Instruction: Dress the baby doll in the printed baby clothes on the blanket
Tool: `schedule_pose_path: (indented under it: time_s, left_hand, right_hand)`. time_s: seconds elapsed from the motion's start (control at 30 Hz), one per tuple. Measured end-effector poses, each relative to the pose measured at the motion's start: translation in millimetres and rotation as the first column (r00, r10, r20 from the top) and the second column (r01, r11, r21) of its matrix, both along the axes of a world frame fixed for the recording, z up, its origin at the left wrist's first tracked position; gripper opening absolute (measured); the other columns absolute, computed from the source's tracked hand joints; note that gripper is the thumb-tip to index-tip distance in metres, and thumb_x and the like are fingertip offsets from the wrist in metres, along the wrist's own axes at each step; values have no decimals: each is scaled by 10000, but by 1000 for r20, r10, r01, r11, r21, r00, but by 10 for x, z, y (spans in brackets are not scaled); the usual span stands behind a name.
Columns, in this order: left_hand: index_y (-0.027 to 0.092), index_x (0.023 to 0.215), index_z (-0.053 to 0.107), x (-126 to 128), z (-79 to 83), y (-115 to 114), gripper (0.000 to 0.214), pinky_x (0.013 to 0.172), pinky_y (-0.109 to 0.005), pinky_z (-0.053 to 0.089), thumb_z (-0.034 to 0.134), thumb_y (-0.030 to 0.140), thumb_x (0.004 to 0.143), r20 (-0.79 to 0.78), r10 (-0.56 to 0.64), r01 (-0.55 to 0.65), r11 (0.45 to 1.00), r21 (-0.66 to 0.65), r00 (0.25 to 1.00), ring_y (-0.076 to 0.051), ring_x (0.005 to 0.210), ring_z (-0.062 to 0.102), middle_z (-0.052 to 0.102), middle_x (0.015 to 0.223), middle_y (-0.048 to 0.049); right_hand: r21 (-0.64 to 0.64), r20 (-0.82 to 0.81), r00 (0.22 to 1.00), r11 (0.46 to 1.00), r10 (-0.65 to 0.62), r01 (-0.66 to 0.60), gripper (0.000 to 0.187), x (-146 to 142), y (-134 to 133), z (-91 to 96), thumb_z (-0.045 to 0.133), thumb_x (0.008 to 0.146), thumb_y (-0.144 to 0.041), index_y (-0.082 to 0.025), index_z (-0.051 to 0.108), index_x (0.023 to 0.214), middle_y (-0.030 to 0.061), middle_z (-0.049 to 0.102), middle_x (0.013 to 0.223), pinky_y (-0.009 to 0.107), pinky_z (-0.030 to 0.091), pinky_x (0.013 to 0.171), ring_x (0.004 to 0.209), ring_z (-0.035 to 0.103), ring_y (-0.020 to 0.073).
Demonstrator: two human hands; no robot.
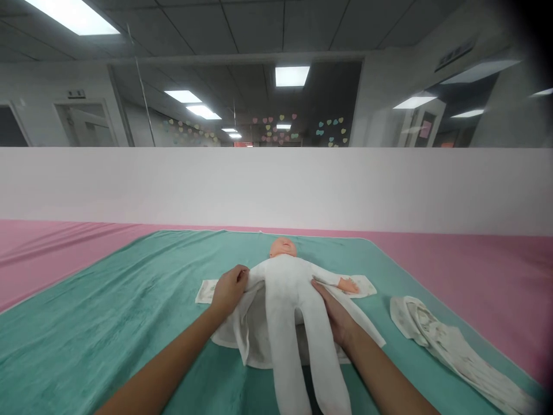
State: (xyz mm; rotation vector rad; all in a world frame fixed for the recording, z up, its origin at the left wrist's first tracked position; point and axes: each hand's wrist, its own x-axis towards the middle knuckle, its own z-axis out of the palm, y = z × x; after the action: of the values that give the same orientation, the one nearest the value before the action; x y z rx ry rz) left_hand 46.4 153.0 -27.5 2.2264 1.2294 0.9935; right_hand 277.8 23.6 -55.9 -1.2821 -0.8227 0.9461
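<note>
A baby doll [285,282] in white lies on its back, its head at the far end and its legs toward me. Under it a small white garment [259,340] is spread, both sleeves stretched sideways. My left hand [231,288] is closed around the end of the doll's arm on the left, hiding the doll's hand. Against the doll's side, below its other arm, my right hand [337,314] lies with its visible finger stretched out; its other fingers are hidden. The doll's bare orange hand [348,285] rests on the right sleeve [366,286].
A folded white patterned garment [458,351] lies to the right on the green cloth [129,323]. Pink cloth [475,276] shows around the green one. Behind stands a low white wall [276,187], with large glass panes above it.
</note>
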Motion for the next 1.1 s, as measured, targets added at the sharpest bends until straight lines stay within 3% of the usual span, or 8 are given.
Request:
schedule_pose_path:
  time_s: [0.1,0.2,0.27,0.37,0.53,0.67,0.8,1.1]
  left_hand:
    - [209,940,582,-145,-182,204,301,751,-299,393,326,349,866,-63,42,-32,988,148,997,-210,892,540,613,940,-49]
    - [219,929,587,-220,-287,295,370,724,-293,397,263,393,894,-117,7,-4,1000,30,993,-205,857,558,624,928,-45]
    - [228,993,580,-241,-290,300,377,736,-296,395,294,448,883,-166,-10,4,999,-40,986,-213,884,562,625,972,-47]
    - [258,1136,520,-259,-235,258,405,768,-302,383,462,479,802,-278,-41,32,999,-38,960,-237,975,540,598,1080,-50]
    - [246,1056,545,-300,-167,181,295,701,-287,372,457,376,806,-409,20,-15,1000,13,913,-239,968,542,607,1037,-56]
    - [253,1101,522,-296,-158,118,296,709,-274,372,388,293,840,-356,30,-14,999,47,934,-205,959,544,586,1091,-45]
    - [243,1100,529,-233,-106,0,299,709,-275,375,414,317,835,-238,19,-13,1000,27,971,-204,924,557,590,1086,-45]
    - [234,1040,555,-70,-45,-250,293,676,-264,372,353,365,872,-222,-45,55,998,36,974,-201,861,563,597,1006,-54]
  right_hand:
    - [-49,-399,893,967,210,-249,515,-2,19,1,593,730,-501,-159,573,1114,106,681,916,337,514,776,852,642,237]
    - [-39,-517,831,964,207,-265,480,5,31,-20,616,743,-416,-188,534,1157,75,671,984,347,506,828,898,632,220]
    - [-27,-541,814,963,211,-267,477,4,29,-25,614,754,-383,-200,513,1183,73,655,1042,352,498,848,941,620,222]
    - [12,-533,813,964,232,-267,482,-4,13,-1,605,766,-345,-219,483,1214,72,630,1105,371,487,868,979,605,231]
    - [130,-463,834,954,300,-271,479,-32,-20,75,600,770,-269,-256,464,1229,50,600,1163,358,468,892,991,598,214]
    - [142,-446,839,950,313,-279,499,-43,-52,103,607,761,-268,-255,459,1238,53,600,1159,354,472,879,986,597,215]
    - [160,-450,839,952,304,-259,512,11,-103,89,614,753,-264,-270,460,1241,39,613,1133,326,480,858,957,607,200]
    - [10,-569,800,975,187,-221,538,206,-183,5,629,734,-404,-171,509,1204,96,657,1037,366,502,814,893,631,246]
